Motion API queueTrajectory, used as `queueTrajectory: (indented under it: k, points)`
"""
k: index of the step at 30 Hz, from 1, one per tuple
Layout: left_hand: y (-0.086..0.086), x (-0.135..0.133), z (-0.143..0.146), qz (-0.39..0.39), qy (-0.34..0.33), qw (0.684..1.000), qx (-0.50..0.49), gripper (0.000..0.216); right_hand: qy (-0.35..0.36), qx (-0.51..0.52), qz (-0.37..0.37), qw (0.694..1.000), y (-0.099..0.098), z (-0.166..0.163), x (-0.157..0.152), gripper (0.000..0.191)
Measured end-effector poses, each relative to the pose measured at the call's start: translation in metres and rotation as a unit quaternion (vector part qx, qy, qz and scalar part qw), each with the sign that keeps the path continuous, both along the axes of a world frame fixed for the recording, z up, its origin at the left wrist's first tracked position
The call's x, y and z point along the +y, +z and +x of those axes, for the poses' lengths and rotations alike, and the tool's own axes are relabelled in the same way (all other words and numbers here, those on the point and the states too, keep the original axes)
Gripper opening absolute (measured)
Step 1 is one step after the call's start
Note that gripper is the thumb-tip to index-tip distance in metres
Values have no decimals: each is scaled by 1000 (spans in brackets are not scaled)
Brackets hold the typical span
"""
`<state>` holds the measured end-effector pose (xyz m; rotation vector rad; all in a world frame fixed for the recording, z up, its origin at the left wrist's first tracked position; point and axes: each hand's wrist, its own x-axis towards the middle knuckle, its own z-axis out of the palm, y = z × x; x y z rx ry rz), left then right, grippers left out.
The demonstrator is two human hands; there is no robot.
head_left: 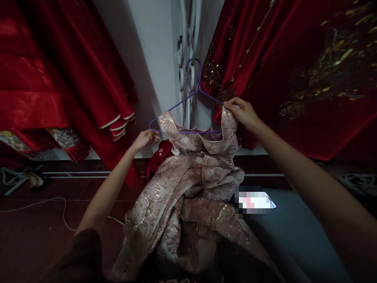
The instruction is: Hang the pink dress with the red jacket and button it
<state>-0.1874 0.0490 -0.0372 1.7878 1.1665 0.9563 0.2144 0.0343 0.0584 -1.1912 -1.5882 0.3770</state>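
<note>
A pale pink dress point(203, 173) with shiny gold patterning hangs by its wide shoulder straps on a thin purple clothes hanger point(184, 100). My right hand point(243, 113) pinches the right strap against the sloping arm of the hanger. Just below and beside the hanger's left end is my left hand point(147, 139), its fingers loosely bent, apart and holding nothing. The left strap sits a little inward from that end. Lower down, the skirt bunches in folds over my lap, hiding what lies under it.
Red garments point(108, 78) hang on the left, and more red cloth with gold sequins point(335, 59) hangs on the right. A white scrolled metal stand point(188, 94) rises behind the hanger. A lit phone point(270, 199) rests on a grey-blue surface point(300, 228). A cable point(63, 208) crosses the floor.
</note>
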Motion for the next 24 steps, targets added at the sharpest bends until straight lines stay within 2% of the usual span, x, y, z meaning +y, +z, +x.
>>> queueTrajectory:
  k: [1, 4, 6, 8, 12, 17, 21, 24]
  points:
    - [-17, -6, -2, 0, -13, 999, 38, 63, -2, 0, -1, 1000, 0, -1, 0, 18]
    - [-59, -23, 0, -3, -98, 987, 128, 94, -9, -10, 4, 1000, -1, -1, 0, 17]
    - [-75, -30, 2, 22, -126, 980, 150, 96, -16, -24, 6, 1000, -1, 0, 1, 17]
    - [-80, -34, 3, 68, -120, 979, 152, 84, -22, -36, 3, 999, -1, 2, 2, 17]
    - [-72, -44, 1, 134, -87, 971, 177, 60, -25, -59, -3, 998, -1, 3, 3, 19]
    - [-57, -55, 12, 179, -21, 954, 241, 52, -30, -101, -1, 994, -4, 1, 6, 23]
    - [-47, -40, 24, 203, 20, 942, 267, 35, -24, -91, 2, 996, -4, 0, 4, 25]
    - [-32, -16, 22, 166, 40, 960, 221, 32, -25, -83, 3, 996, -2, 1, 2, 24]
